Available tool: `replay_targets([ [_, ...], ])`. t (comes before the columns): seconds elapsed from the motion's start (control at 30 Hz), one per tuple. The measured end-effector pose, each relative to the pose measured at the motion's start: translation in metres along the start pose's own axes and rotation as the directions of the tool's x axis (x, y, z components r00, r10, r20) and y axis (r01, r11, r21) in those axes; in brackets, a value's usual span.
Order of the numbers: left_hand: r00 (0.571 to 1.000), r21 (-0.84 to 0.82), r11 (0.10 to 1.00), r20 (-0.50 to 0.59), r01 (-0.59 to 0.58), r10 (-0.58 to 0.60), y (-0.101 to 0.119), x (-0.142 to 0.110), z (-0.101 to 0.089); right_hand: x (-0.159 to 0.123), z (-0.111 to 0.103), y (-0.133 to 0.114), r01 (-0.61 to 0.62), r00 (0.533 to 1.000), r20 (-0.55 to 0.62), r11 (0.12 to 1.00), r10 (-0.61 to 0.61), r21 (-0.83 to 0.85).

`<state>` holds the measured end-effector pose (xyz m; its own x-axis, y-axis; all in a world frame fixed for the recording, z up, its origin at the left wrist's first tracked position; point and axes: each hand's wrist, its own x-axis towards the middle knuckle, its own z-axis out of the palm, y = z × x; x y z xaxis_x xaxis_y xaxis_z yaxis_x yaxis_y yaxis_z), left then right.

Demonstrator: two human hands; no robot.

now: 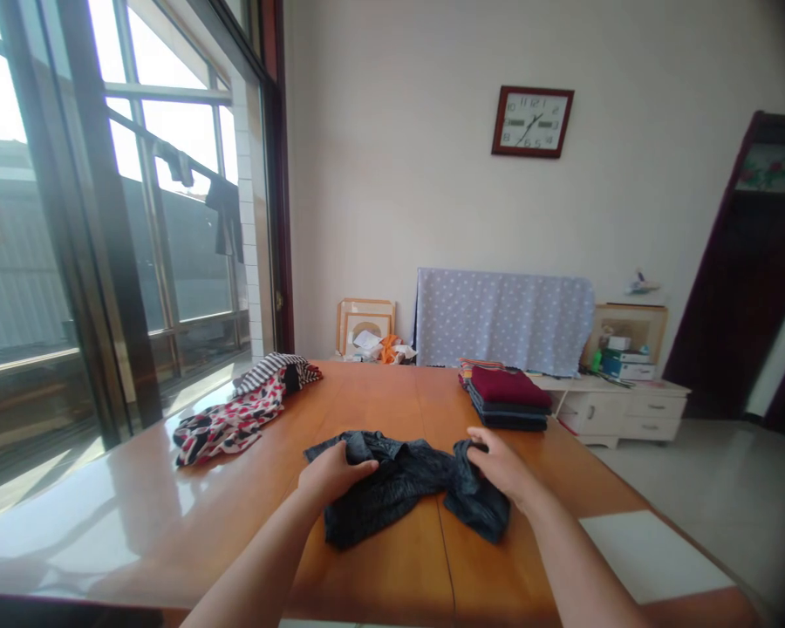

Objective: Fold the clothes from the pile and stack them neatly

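Note:
A crumpled dark grey garment (392, 480) lies spread sideways on the wooden table (359, 401) in front of me; its exact kind is hard to make out in the folds. My left hand (337, 473) grips its left part, thumb on top and the other fingers partly hidden by cloth. On the opposite end, my right hand (497, 467) is closed on a bunched piece of the same fabric. Beyond the right hand stands a stack of folded clothes (510, 397), a dark red one on top of several dark ones.
Loose patterned clothes (232, 423) and a striped one (278, 368) lie at the table's left. A white sheet (654, 554) is on the right edge. Behind are a cloth-covered object (503, 318) and a white cabinet (654, 414). Glass panels (183, 235) line the left side.

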<state>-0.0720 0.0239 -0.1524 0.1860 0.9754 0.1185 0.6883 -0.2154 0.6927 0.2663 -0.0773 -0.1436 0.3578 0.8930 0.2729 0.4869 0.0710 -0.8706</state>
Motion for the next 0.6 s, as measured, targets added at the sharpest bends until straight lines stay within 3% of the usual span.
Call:
replay_targets([
  [0.1,0.999,0.135,0.99,0.001,-0.032,0.032,0.004,0.0,0.011,-0.011,0.012,0.019,0.02,0.993,0.116,0.965,0.011,-0.263],
  [0.2,0.994,-0.068,0.992,-0.004,-0.107,0.107,0.016,-0.003,0.008,-0.02,0.023,0.021,0.015,0.99,0.141,0.957,0.028,-0.29],
  [0.27,0.991,-0.326,0.937,-0.001,-0.125,0.131,0.028,-0.006,-0.004,-0.023,0.024,0.01,-0.004,0.99,0.142,0.994,0.02,-0.112],
  [0.33,0.985,-0.561,0.815,-0.008,-0.146,0.172,0.044,-0.012,-0.024,-0.023,0.018,-0.008,-0.051,0.994,0.109,0.982,0.032,0.183],
  [0.47,0.954,-0.841,0.492,-0.086,-0.224,0.288,0.085,-0.031,-0.077,-0.021,-0.013,-0.05,-0.131,0.991,0.08,0.765,0.104,0.631],
  [0.53,0.952,-0.875,0.433,-0.093,-0.218,0.292,0.104,-0.045,-0.1,-0.021,-0.028,-0.068,-0.069,0.997,0.035,0.649,0.066,0.757],
  [0.6,0.965,-0.863,0.452,-0.13,-0.223,0.228,0.118,-0.057,-0.116,-0.024,-0.04,-0.08,0.017,0.999,-0.031,0.59,0.013,0.807],
])
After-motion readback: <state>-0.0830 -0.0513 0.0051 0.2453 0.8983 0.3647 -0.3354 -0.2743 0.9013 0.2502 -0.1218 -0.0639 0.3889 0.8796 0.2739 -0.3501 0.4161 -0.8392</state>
